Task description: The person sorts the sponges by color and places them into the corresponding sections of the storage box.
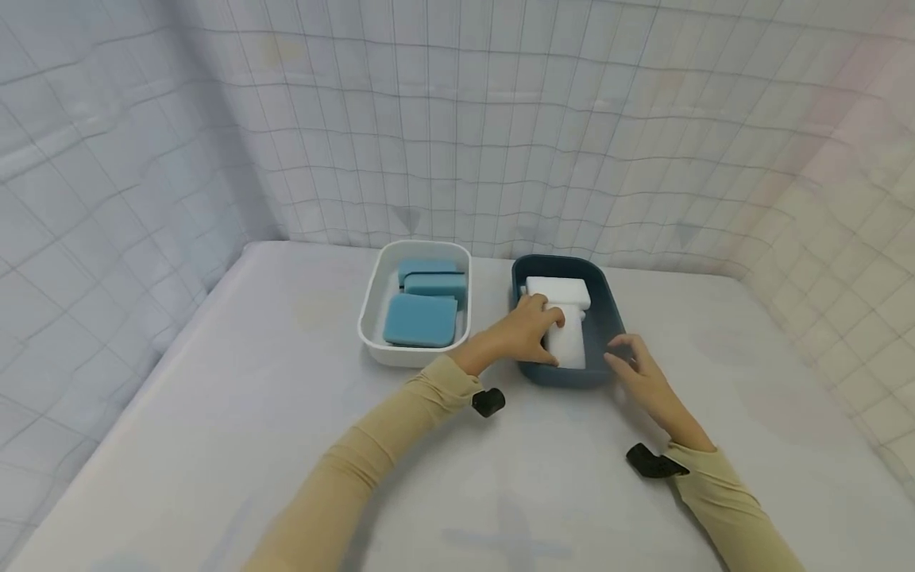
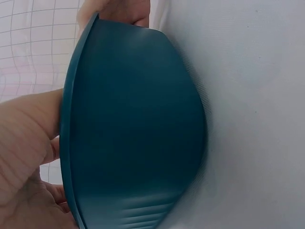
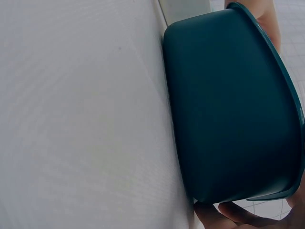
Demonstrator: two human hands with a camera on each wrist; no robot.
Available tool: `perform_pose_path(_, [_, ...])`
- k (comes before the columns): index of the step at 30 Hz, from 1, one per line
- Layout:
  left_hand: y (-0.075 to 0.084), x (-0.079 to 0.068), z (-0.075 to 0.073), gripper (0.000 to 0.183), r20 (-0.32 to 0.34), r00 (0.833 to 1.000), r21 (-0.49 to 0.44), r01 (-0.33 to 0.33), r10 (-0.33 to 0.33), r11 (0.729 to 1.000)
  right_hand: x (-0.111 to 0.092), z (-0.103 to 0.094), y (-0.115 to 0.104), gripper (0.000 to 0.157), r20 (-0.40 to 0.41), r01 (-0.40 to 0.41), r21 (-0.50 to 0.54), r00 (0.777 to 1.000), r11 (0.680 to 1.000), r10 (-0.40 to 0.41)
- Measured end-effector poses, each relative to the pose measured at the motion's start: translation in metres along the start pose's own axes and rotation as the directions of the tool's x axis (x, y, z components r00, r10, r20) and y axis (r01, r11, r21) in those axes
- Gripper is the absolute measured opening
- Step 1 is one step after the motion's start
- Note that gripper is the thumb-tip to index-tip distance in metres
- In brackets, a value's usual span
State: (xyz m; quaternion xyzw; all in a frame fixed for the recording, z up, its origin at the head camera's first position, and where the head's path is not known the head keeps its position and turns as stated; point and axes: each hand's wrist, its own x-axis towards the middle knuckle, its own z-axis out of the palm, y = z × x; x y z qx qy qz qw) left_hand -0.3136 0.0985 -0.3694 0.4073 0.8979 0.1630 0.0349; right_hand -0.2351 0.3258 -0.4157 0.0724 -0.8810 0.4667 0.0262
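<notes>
A dark teal plastic bin (image 1: 608, 314) stands on the white-covered table with several white sponge blocks in it. My left hand (image 1: 527, 330) reaches over the bin's left side, thumb and curved fingers around the left part of the front white block (image 1: 568, 342). Behind it lies another white block (image 1: 557, 291), crosswise. My right hand (image 1: 641, 372) is at the bin's right rim, its fingers loosely bent with nothing between them. In the left wrist view the bin's outer wall (image 2: 133, 109) hides the left fingertips; the right wrist view shows the opposite wall (image 3: 228, 105).
Left of the teal bin stands a white bin (image 1: 366, 318) holding several blue sponge blocks (image 1: 420, 319). My left forearm passes in front of its right corner. A white grid-patterned curtain (image 1: 457, 119) hangs behind the table and along both sides.
</notes>
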Motion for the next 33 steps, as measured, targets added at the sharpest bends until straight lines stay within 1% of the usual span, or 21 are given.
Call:
perform_pose_path(5, [0.003,0.003,0.002,0.052,0.01,1.0,0.007,0.012,-0.012,1.0,-0.001,-0.004,0.001,0.037,-0.001,-0.004,-0.003,1.0,1.0,0.004])
perform_pose_path(7, [0.004,0.005,0.002,0.05,0.004,1.0,0.007,0.013,-0.013,1.0,-0.001,-0.005,0.002,0.037,-0.003,0.005,-0.003,1.0,1.0,-0.005])
perform_pose_path(12, [0.008,0.011,0.004,0.046,-0.029,0.999,-0.003,-0.022,0.022,1.0,-0.004,-0.012,0.007,0.038,-0.023,0.019,0.003,1.0,1.0,-0.019])
perform_pose_path(15, [0.01,0.014,0.007,0.044,-0.032,0.999,-0.017,-0.037,0.036,0.999,-0.007,-0.015,0.01,0.038,-0.027,0.012,0.003,1.0,1.0,-0.012])
perform_pose_path(19, [0.01,0.013,0.009,0.042,-0.035,0.999,-0.041,-0.04,0.038,0.998,-0.008,-0.015,0.014,0.039,-0.023,0.015,0.009,1.0,1.0,-0.015])
perform_pose_path(21, [0.011,0.013,0.011,0.04,-0.041,0.998,-0.059,-0.051,0.049,0.997,-0.011,-0.016,0.015,0.04,-0.026,0.017,0.022,1.0,1.0,-0.017])
perform_pose_path(24, [0.011,0.009,0.011,0.037,-0.062,0.996,-0.083,-0.069,0.064,0.994,-0.012,-0.017,0.016,0.041,-0.021,0.016,0.039,1.0,0.999,-0.016])
perform_pose_path(27, [0.009,0.001,0.009,0.035,-0.082,0.994,-0.107,-0.076,0.067,0.991,-0.013,-0.018,0.018,0.041,-0.01,0.014,0.037,1.0,0.999,-0.013])
perform_pose_path(31, [0.003,-0.013,0.001,0.034,-0.109,0.993,-0.144,-0.06,0.044,0.988,-0.011,-0.023,0.019,0.044,0.001,-0.01,-0.032,1.0,0.999,0.01])
perform_pose_path(33, [-0.002,-0.021,-0.005,0.034,-0.137,0.99,-0.152,-0.05,0.029,0.987,-0.01,-0.027,0.018,0.046,0.01,-0.03,-0.076,0.999,0.997,0.031])
